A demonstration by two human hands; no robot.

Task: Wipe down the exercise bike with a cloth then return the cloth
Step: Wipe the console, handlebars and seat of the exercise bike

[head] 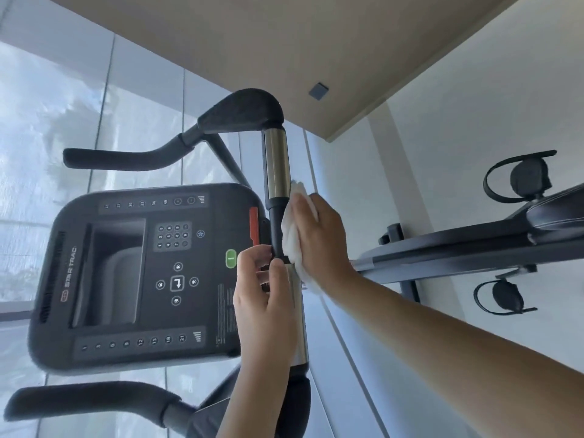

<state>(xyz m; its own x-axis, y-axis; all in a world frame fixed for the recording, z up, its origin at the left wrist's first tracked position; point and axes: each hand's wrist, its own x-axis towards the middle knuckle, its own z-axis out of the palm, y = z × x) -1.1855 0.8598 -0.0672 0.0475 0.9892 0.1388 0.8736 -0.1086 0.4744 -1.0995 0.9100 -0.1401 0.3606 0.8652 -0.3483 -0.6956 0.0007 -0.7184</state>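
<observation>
Bike handlebar wiped with cloth

The white cloth (292,235) was pressed flat-fingered against the handlebar (278,188) by the right hand (319,235); the bar was gripped by the left hand (265,298).

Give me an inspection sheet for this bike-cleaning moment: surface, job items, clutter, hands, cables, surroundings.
Surface: handlebar, a bar with silver sleeves and a black middle section, is the part under the cloth.
Job's things: white cloth pressed against the bar's black section; console dark, with a green button and a red tab.
Clutter: nothing seen.
Hands: right hand lies flat on the cloth; left hand grips the lower silver sleeve.
Cables: nothing seen.
Surroundings: large windows behind the console; seat and two strapped pedals to the side; pale floor.
</observation>
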